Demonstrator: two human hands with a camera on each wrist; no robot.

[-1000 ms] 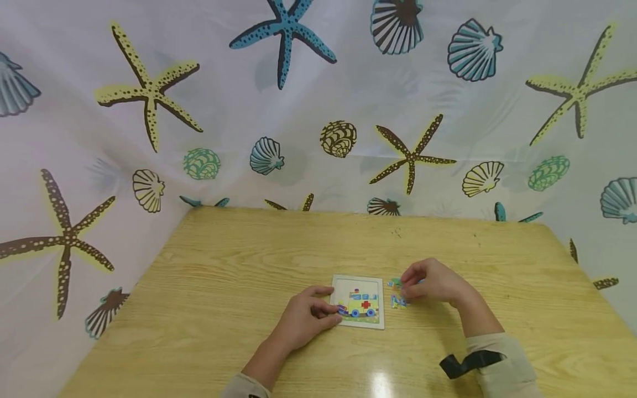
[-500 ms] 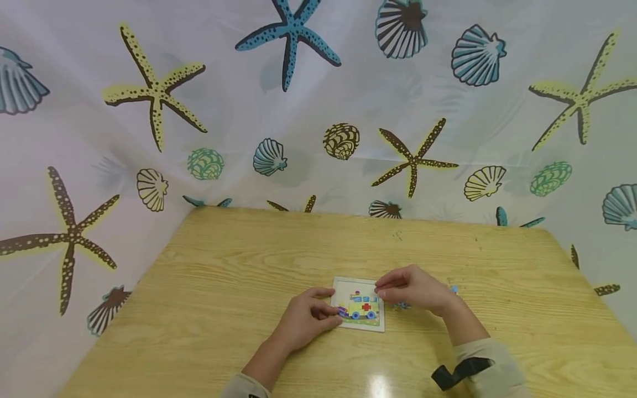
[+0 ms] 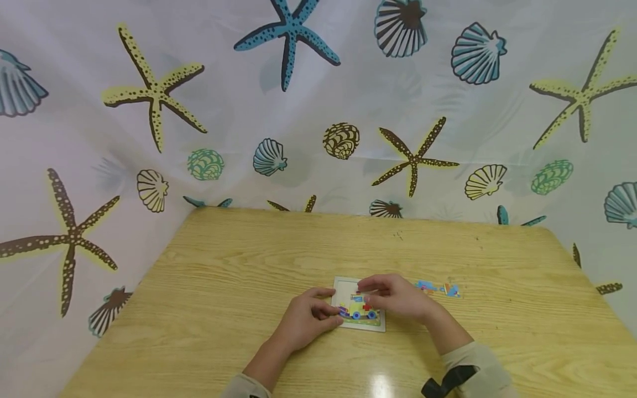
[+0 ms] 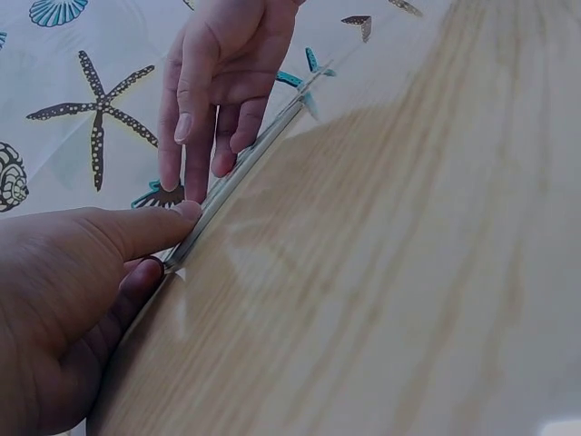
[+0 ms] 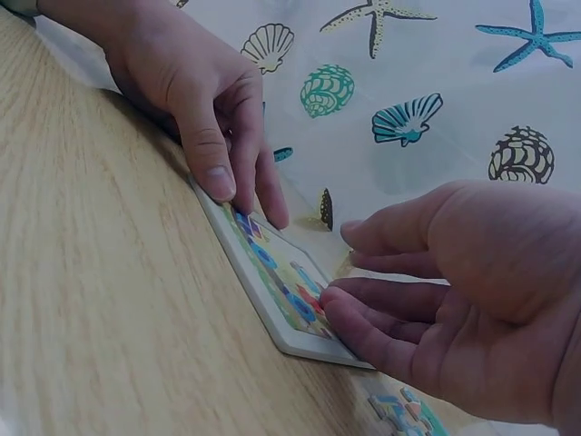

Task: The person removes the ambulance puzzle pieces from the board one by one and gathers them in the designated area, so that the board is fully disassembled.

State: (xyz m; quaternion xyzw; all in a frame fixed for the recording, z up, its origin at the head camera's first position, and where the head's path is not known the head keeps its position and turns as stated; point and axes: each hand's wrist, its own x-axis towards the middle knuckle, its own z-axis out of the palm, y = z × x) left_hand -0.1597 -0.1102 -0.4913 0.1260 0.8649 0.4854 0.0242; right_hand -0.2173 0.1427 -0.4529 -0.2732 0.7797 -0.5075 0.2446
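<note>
A small square puzzle board (image 3: pixel 370 328) with a pale frame lies on the table, showing a yellow ambulance with a red cross. My left hand (image 3: pixel 304 318) grips its left edge, thumb on the near part and fingers on the far part. Over the board's right half is my right hand (image 3: pixel 400 296), index finger and thumb bent and slightly apart above the ambulance. In the right wrist view the fingertips (image 5: pixel 338 300) are right at the picture; I cannot tell whether they hold a piece. Loose puzzle pieces (image 5: pixel 399 411) lie just right of the board.
Beyond the right hand lie a blue puzzle piece (image 3: pixel 425 286) and a blue-and-yellow one (image 3: pixel 451 291). All of it rests on a wooden table (image 3: pixel 239 260). A white curtain (image 3: pixel 298 188) printed with starfish and shells hangs along the table's back and sides.
My right hand has moved left from the loose pieces to above the puzzle board, uncovering two pieces on the right. My left hand stays at the board's left edge.
</note>
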